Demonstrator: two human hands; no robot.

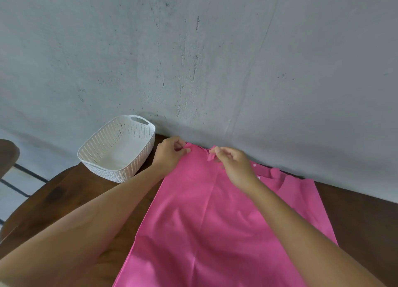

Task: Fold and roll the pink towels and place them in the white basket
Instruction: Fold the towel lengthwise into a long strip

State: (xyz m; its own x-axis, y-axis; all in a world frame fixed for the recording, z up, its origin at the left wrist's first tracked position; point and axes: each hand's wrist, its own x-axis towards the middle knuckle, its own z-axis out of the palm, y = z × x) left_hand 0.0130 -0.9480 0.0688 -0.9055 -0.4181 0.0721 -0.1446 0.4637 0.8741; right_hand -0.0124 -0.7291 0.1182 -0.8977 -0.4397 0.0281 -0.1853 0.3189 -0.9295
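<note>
Pink towel [211, 222] lies spread flat on the wooden table [64, 196]. The left hand [170, 155] and right hand [234, 166] each pinch its far edge by the wall, likely squaring it for folding. The white basket [117, 149] stands just left, within easy reach.

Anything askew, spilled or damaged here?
Nothing spilled or damaged. The towel lies flat, left hand and right hand pinching its far edge. Only oddity: a pink layer beneath it is rumpled at right, by the wall. The basket stands upright.
</note>
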